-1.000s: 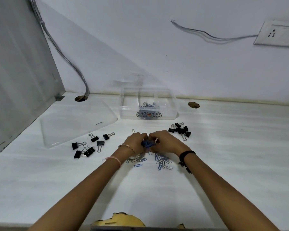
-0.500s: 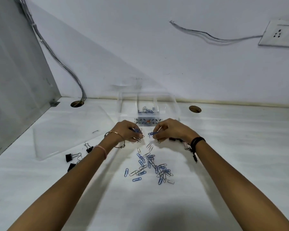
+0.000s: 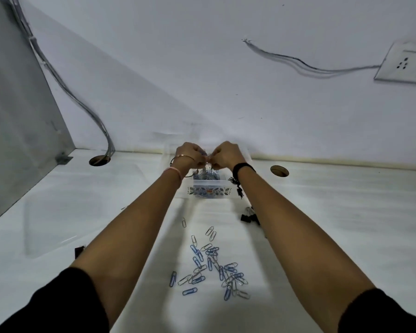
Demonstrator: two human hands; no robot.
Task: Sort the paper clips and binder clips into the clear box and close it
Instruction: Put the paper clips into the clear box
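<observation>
The clear box [image 3: 208, 186] stands open near the far edge of the tabletop [image 3: 334, 224], close to the wall. Its front wall carries a patterned label. Blue and silver paper clips lie inside its middle section.

Both hands are raised over the box, fingertips almost touching. The left hand [image 3: 189, 152] and the right hand [image 3: 226, 153] each have a narrow, pinched grip; small clips appear to be held between the fingers, though the view is too blurred to confirm this.

A loose pile of paper clips [image 3: 211, 267] lies on the tabletop between the forearms, toward the near edge. A few black binder clips [image 3: 249, 216] lie beside the right forearm, partly hidden by it. One more binder clip [image 3: 79, 251] shows at the left forearm.

The clear lid [image 3: 58, 224] lies flat on the tabletop, left of the box and toward the left edge.
</observation>
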